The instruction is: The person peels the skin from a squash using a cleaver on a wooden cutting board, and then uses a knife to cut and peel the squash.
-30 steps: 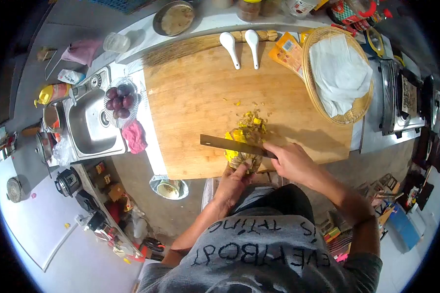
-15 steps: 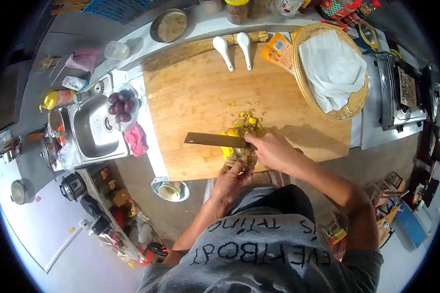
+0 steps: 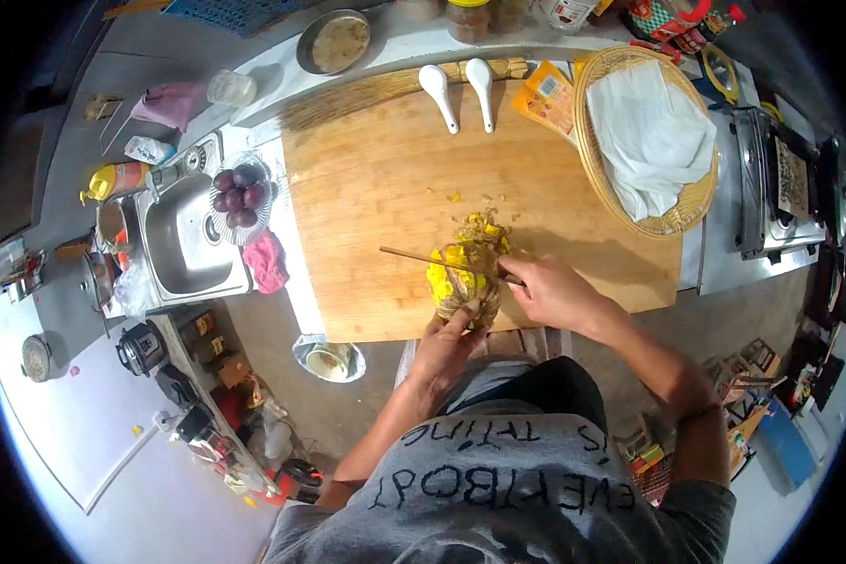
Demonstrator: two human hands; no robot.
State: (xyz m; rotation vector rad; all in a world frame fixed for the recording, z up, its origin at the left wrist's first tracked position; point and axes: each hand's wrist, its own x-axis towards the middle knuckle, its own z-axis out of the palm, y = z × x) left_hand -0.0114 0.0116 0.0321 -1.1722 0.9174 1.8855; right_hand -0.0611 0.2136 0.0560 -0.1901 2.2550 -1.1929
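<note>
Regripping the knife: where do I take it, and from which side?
Probably best by the handle, from the person's right. The knife is seen nearly edge-on, its blade reaching left over the yellow-brown food, with the left hand close by. The right hand wraps the handle, mostly hiding it.

Grey lettered shirt [image 3: 503, 489] — dark shorts [image 3: 575, 387], perhaps

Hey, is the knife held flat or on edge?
On edge: the knife shows only as a thin line, held in the right hand.
</note>
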